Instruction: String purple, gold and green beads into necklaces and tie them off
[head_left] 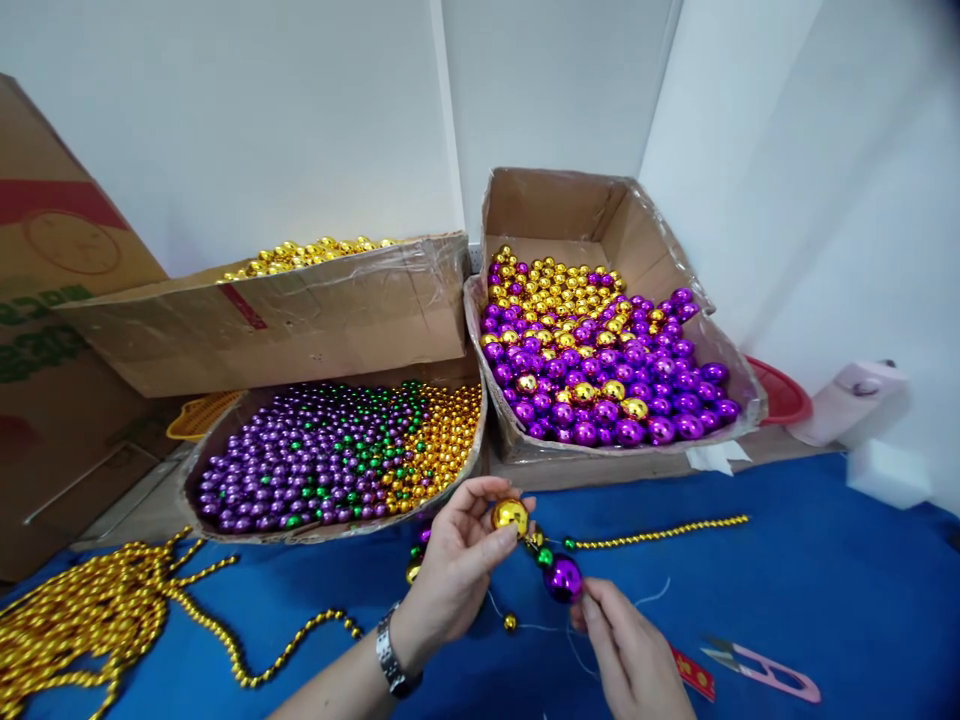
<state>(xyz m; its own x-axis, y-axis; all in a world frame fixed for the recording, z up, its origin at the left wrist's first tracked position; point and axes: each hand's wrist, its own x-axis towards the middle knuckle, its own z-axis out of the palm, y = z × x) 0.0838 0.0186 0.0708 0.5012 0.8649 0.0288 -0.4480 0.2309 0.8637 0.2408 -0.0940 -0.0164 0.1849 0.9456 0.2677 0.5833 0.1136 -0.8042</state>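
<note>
head view, left hand pinching gold bead, apparently

Our right hand is cut off by the bottom edge below its fingers. The thin thread under our fingertips is almost too fine to trace. The gold strands far left of our fingers leave the picture.

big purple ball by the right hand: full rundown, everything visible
The large shiny purple ball is round, mirror-glossy, plastic by its look, with bright highlights. It ends a short run of beads: a small green bead above it, then a large shiny gold ball pinched in the left hand. The right hand fingers touch its lower side. It hangs over the blue cloth, in front of the cardboard boxes.
</note>
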